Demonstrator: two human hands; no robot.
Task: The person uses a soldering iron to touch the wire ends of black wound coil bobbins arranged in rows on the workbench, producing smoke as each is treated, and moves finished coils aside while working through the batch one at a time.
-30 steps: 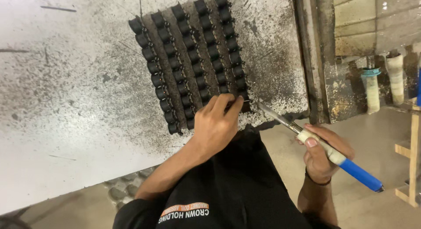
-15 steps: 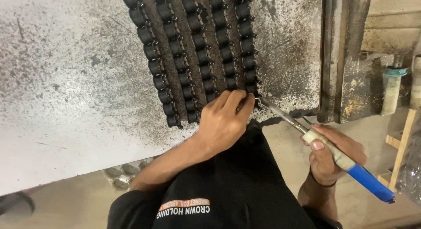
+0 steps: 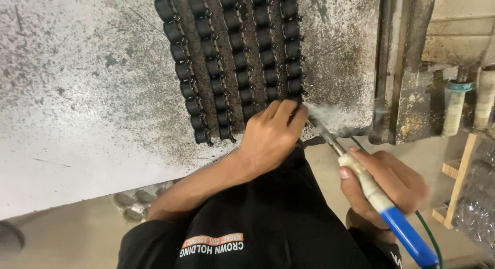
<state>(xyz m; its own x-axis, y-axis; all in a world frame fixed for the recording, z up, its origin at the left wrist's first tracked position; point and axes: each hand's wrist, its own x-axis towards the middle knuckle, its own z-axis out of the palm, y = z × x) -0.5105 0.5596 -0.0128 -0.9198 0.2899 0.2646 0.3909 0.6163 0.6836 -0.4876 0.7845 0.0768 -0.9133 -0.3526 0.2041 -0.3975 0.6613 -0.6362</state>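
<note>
**Iron tip at the near row**

My right hand (image 3: 384, 189) is wrapped tight around the blue-and-white-handled soldering iron (image 3: 376, 197): light, stiff, gripped well behind the tip. My left hand (image 3: 273, 135), fingers curled, presses the nearest small black cylindrical coil (image 3: 296, 85); they look fiddly, probably delicate. Beyond lies the speckled grey worktable (image 3: 77, 94).

Two pale tubes (image 3: 455, 108) stand beside a wooden rack (image 3: 459, 171).

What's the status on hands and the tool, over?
Left hand pressing black parts. Right hand gripping soldering iron, tip beside left fingertips. Smoke at tip.
</note>
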